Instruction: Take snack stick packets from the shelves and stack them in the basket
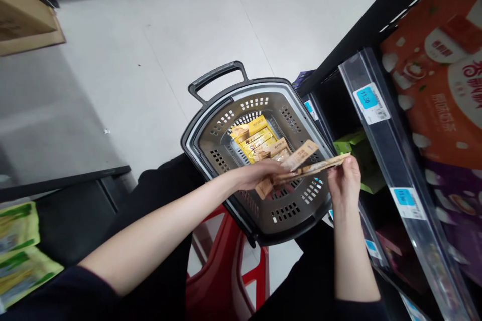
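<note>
A dark grey shopping basket with a black handle rests above a red stool, between my legs. Inside it lie yellow flat packets with a tan packet against them. My left hand is over the basket, its fingers closed around thin tan packets; some fingers are hidden behind them. At the basket's right side, my right hand pinches the far end of a long, thin tan packet that runs across to the left hand. The printing on the held packets is too small to read.
A store shelf with price tags stands close on the right, holding orange boxes and a green box. The red stool is below. Yellow-green bags lie at lower left, a cardboard box at upper left.
</note>
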`<state>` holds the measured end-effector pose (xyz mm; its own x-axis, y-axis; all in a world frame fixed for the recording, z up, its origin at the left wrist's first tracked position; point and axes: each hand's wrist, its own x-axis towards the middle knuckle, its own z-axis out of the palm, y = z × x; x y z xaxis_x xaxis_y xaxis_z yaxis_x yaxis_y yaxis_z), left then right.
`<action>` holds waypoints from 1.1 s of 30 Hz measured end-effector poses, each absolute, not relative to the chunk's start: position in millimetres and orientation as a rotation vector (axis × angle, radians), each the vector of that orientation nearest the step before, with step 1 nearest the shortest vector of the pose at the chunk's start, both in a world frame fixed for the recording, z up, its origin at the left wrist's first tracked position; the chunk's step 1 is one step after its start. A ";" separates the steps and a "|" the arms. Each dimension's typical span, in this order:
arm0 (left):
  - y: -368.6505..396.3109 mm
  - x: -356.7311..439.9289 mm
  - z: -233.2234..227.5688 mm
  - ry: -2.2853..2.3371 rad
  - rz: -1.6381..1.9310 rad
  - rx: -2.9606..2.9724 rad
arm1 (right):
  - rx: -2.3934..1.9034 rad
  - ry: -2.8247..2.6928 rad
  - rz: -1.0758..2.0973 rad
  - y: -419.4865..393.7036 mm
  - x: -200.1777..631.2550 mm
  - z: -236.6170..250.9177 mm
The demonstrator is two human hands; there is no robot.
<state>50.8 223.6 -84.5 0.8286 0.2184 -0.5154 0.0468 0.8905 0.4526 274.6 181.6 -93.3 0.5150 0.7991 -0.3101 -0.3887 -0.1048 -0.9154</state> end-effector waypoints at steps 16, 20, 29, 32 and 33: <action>219.5 59.4 -91.2 1.098 0.261 1.001 | -1.563 -0.445 1.561 176.7 225.6 -102.3; 219.9 59.0 -92.4 1.078 0.252 1.023 | -1.538 -0.290 1.264 184.0 244.3 -99.7; 214.5 61.2 -100.9 1.091 0.306 1.095 | -1.509 -0.320 1.451 181.6 239.0 -105.8; 217.5 60.3 -105.4 1.164 0.365 1.077 | -1.534 -0.270 1.403 182.4 245.2 -122.4; 220.0 58.8 -107.4 1.202 0.383 1.051 | -1.581 -0.263 1.402 180.9 248.6 -131.7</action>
<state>58.8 220.0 -107.4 0.3676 0.7347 -0.5702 0.2694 0.5027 0.8214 248.6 180.9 -131.7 0.3135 0.6987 -0.6431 -0.4179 -0.5066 -0.7541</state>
